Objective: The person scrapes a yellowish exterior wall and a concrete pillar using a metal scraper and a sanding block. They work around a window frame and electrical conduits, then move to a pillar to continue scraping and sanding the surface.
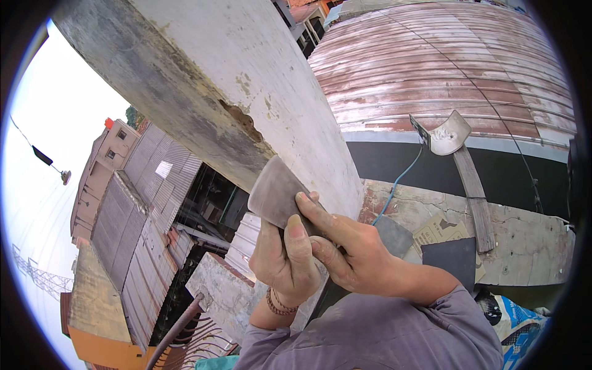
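Observation:
In front of me I hold a grey, slightly curved sheet (277, 194) that looks like a folded piece of sandpaper. My left hand (287, 259), with a braided bracelet at its wrist, grips it from below, thumb along its lower edge. The fingers of my right hand (351, 246) pinch its right-hand end. Both hands are closed, and the ends of some fingers are hidden behind the sheet. Just beyond its upper edge stands a whitish plastered pillar (277, 80), whose corner has a chipped brown hollow (239, 120).
On the concrete ledge (518, 246) at right lie a dark sheet (450, 262), a grey sheet (394, 234), brown cardboard (441, 229) and a wooden stick (475, 197). A pale curved piece (450, 132) and blue cable (404, 176) are farther off. Rusty roofing (431, 68) spreads beyond; roofs drop away left.

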A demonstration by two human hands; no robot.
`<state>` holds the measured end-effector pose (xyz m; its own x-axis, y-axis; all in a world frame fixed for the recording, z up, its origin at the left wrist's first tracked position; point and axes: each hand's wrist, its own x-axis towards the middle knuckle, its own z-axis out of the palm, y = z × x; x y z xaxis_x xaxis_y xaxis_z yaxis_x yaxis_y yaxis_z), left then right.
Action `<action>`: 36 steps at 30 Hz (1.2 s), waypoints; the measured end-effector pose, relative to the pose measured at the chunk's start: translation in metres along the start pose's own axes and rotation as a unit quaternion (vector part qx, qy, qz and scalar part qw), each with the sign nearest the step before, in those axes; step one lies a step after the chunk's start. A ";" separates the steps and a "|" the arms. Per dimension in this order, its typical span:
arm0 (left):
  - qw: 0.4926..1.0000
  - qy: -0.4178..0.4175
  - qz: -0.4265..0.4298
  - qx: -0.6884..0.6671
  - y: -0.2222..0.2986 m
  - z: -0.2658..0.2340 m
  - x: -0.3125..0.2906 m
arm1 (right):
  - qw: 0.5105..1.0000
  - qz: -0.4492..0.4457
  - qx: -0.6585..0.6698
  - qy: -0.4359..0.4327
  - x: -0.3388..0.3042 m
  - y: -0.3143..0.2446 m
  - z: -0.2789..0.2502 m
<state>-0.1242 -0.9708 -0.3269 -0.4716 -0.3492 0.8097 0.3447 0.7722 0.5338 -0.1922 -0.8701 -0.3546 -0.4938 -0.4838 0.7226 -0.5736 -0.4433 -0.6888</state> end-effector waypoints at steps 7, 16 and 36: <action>1.000 0.019 0.006 -0.015 0.000 0.004 0.006 | 1.000 -0.003 0.011 0.000 0.005 0.003 -0.003; 1.000 0.014 0.007 -0.016 -0.001 0.004 0.007 | 1.000 0.001 0.026 -0.018 0.006 0.005 -0.005; 0.999 -0.009 -0.019 -0.030 0.003 0.003 0.008 | 1.000 0.019 0.009 -0.017 0.010 -0.002 -0.007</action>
<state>-0.1290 -0.9696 -0.3192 -0.5002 -0.3671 0.7842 0.3740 0.7252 0.5781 -0.2006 -0.8683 -0.3458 -0.4926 -0.5261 0.6932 -0.5423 -0.4374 -0.7173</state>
